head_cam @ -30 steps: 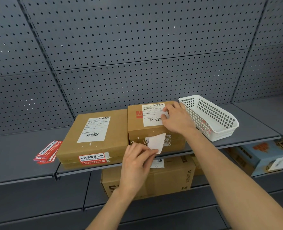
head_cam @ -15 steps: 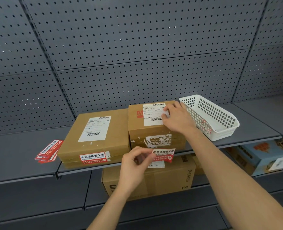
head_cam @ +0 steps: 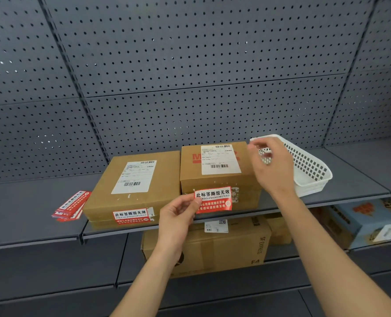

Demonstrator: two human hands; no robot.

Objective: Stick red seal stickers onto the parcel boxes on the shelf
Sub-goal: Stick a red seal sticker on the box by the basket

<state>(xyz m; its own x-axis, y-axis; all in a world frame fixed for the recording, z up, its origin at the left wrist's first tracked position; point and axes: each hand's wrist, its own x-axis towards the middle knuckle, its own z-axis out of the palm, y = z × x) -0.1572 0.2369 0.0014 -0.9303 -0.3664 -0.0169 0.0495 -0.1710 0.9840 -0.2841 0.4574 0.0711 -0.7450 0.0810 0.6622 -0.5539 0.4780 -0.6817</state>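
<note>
red seal sticker [head_cam: 214,200]: judged thin, limp, tacky; best pinched by 1 edge | left hand [head_cam: 178,213]: sticker pinched at left edge | right hand [head_cam: 272,168]: blurred, grip cannot be told

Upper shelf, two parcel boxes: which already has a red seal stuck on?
The left, flatter box: a red seal sits on its front edge. For the right box, the sticker is only pinched in the left hand, before its front face.

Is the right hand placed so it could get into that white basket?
Probably yes: the right hand is at the open top of the white basket, with nothing visible between them.
</note>
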